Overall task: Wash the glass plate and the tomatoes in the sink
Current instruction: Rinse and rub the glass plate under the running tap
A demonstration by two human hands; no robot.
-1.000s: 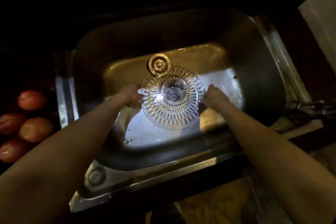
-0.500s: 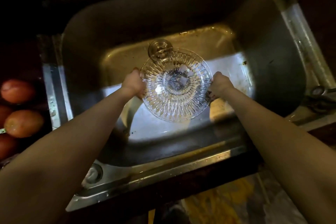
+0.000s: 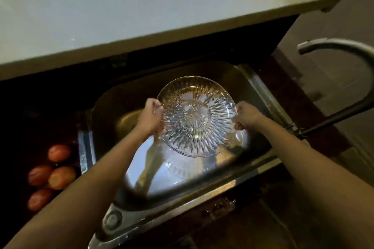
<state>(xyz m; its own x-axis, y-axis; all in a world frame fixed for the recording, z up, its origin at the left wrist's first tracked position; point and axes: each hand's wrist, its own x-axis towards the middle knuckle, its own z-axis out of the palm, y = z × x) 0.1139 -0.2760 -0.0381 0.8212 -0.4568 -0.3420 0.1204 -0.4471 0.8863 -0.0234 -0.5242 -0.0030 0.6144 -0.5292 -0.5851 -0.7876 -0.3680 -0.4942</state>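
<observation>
A round cut-glass plate (image 3: 196,116) with a ray pattern hangs above the steel sink (image 3: 261,91), tilted toward me. My left hand (image 3: 150,116) grips its left rim and my right hand (image 3: 245,115) grips its right rim. Several reddish tomatoes (image 3: 59,152) lie on the dark counter left of the sink, apart from both hands. The sink floor below the plate is brightly lit and carries the shadow of my left arm.
A curved grey faucet (image 3: 344,45) arches over the counter at the right, its spout pointing away from the basin. A pale countertop slab (image 3: 141,6) overhangs the far side of the sink. A round fitting (image 3: 112,219) sits on the sink's near left corner.
Both hands have lifted the plate higher above the sink and tilted it. My view has swung up, bringing the faucet and pale countertop into sight; the drain is hidden now.
</observation>
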